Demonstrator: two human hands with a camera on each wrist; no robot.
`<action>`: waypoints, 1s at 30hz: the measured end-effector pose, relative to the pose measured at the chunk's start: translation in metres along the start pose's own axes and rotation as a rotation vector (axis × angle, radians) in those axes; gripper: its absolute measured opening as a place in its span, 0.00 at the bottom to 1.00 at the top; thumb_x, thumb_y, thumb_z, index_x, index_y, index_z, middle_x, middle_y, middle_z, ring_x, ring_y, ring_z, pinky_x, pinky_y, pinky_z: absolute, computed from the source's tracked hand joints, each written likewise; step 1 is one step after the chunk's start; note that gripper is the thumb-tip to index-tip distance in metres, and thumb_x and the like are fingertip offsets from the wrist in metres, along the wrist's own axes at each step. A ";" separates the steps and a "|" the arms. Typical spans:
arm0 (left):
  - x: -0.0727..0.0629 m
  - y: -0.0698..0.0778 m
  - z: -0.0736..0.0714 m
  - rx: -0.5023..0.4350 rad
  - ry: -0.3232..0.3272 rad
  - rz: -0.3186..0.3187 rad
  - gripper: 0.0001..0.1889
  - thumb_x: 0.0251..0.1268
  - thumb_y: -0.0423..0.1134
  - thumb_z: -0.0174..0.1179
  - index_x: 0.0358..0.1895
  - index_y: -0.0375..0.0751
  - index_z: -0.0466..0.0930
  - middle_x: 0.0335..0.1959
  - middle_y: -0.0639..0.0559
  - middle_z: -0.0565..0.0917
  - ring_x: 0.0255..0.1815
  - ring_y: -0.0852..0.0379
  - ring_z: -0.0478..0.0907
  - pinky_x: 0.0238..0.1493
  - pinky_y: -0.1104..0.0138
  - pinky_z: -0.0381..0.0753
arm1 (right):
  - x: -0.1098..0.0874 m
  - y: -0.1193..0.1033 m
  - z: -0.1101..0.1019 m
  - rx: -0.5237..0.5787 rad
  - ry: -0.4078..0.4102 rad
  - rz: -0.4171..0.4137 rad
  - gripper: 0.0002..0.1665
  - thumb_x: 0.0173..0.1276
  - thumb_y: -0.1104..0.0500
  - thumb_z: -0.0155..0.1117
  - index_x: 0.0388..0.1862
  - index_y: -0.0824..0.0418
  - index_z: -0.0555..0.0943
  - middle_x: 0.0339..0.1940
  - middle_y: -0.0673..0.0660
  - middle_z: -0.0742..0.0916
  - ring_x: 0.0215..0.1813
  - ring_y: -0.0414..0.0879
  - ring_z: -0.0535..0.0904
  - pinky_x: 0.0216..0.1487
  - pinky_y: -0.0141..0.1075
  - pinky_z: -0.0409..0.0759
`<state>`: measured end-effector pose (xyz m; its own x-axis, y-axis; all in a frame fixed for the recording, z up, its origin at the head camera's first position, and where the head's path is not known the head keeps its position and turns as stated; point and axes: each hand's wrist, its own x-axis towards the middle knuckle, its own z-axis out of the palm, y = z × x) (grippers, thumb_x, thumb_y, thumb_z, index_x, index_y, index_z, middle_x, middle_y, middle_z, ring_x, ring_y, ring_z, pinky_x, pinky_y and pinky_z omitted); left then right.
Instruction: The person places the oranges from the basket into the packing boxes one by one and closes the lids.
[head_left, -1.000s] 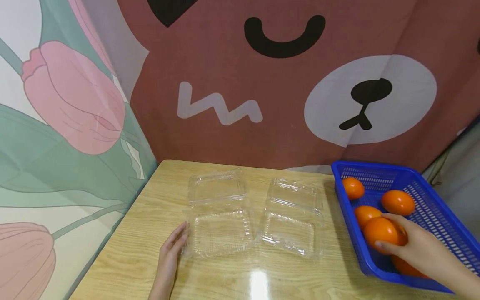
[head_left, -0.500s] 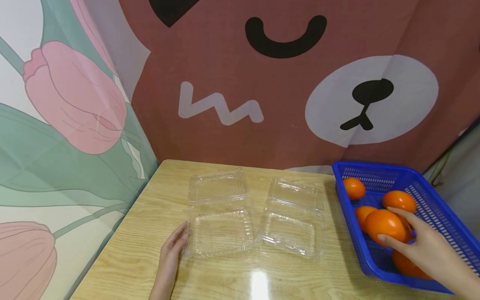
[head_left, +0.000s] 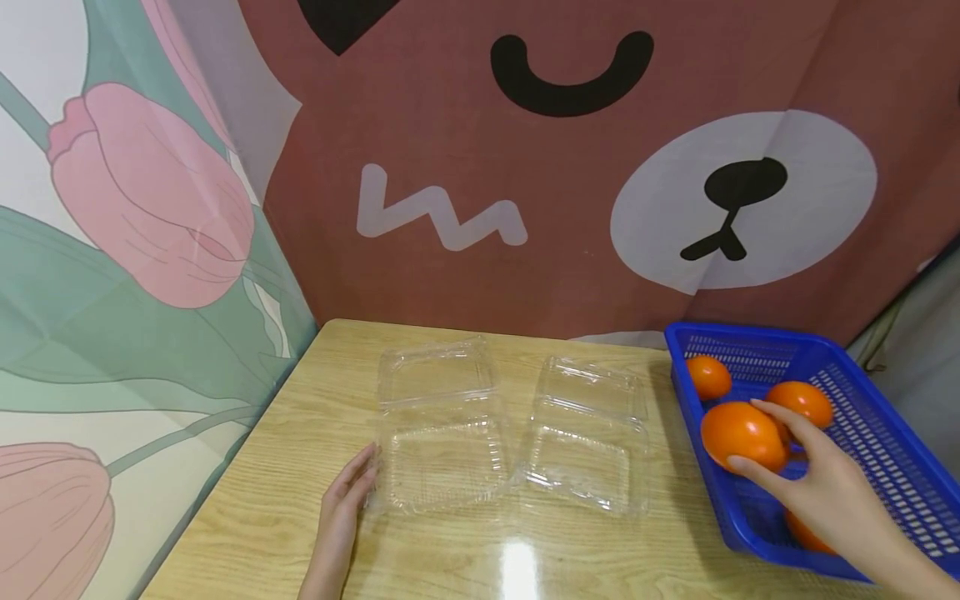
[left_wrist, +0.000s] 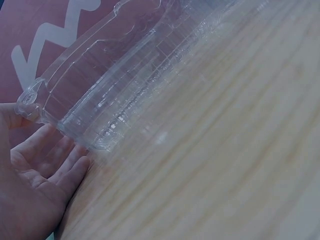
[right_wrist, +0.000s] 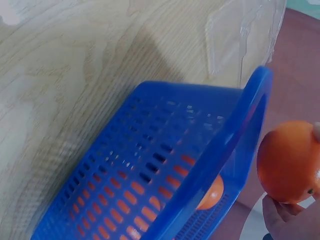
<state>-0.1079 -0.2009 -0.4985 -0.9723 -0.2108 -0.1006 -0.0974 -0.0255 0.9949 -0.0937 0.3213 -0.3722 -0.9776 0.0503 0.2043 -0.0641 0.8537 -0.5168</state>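
Observation:
My right hand holds an orange between thumb and fingers, over the left side of a blue basket. In the right wrist view that orange is raised above the basket rim. More oranges lie in the basket, one at the back left, another further right, and one near the front partly hidden by my hand. My left hand rests at the left edge of a clear plastic clamshell box; its relaxed fingers touch the box's corner.
A second clear clamshell box lies with its lid up, right of the first, between it and the basket. Both sit on a wood-grain table. A printed bear curtain hangs behind the table, a flowered one at the left.
My right hand has lifted the orange and moved it left and up, toward the basket's left rim. My left hand and both clamshell boxes have stayed where they were.

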 end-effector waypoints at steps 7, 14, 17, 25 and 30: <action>0.000 0.000 0.001 -0.003 0.009 -0.007 0.27 0.77 0.43 0.53 0.73 0.35 0.64 0.73 0.43 0.66 0.57 0.76 0.72 0.55 0.83 0.67 | 0.001 -0.016 0.009 0.104 -0.067 0.072 0.48 0.65 0.45 0.70 0.75 0.64 0.61 0.57 0.72 0.76 0.47 0.64 0.76 0.31 0.36 0.76; -0.001 0.001 0.000 0.003 0.003 -0.008 0.27 0.77 0.42 0.52 0.73 0.35 0.63 0.74 0.43 0.65 0.56 0.77 0.72 0.55 0.84 0.67 | 0.006 -0.037 0.023 0.253 -0.099 0.058 0.45 0.67 0.50 0.69 0.76 0.63 0.60 0.63 0.70 0.74 0.51 0.54 0.81 0.36 0.27 0.80; 0.000 0.001 0.000 0.001 0.007 -0.008 0.27 0.77 0.42 0.52 0.73 0.35 0.64 0.73 0.43 0.66 0.56 0.76 0.72 0.55 0.84 0.67 | 0.009 -0.046 0.031 0.291 -0.097 0.018 0.43 0.67 0.52 0.70 0.74 0.64 0.62 0.62 0.69 0.76 0.45 0.33 0.78 0.38 0.28 0.80; 0.000 0.001 0.000 -0.003 -0.004 -0.002 0.27 0.77 0.42 0.52 0.73 0.35 0.63 0.74 0.43 0.65 0.57 0.76 0.71 0.56 0.84 0.67 | 0.015 -0.073 0.054 0.363 -0.125 -0.007 0.42 0.66 0.53 0.71 0.73 0.63 0.64 0.62 0.67 0.78 0.48 0.41 0.79 0.42 0.28 0.79; -0.001 0.000 0.000 -0.005 -0.002 -0.004 0.27 0.77 0.41 0.52 0.73 0.35 0.63 0.74 0.43 0.65 0.57 0.77 0.70 0.56 0.83 0.67 | 0.016 -0.091 0.069 0.452 -0.139 0.000 0.41 0.65 0.55 0.72 0.72 0.64 0.65 0.60 0.69 0.78 0.50 0.55 0.81 0.41 0.31 0.81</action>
<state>-0.1071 -0.2004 -0.4981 -0.9723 -0.2091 -0.1043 -0.1000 -0.0311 0.9945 -0.1172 0.2088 -0.3788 -0.9932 -0.0460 0.1071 -0.1149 0.5406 -0.8334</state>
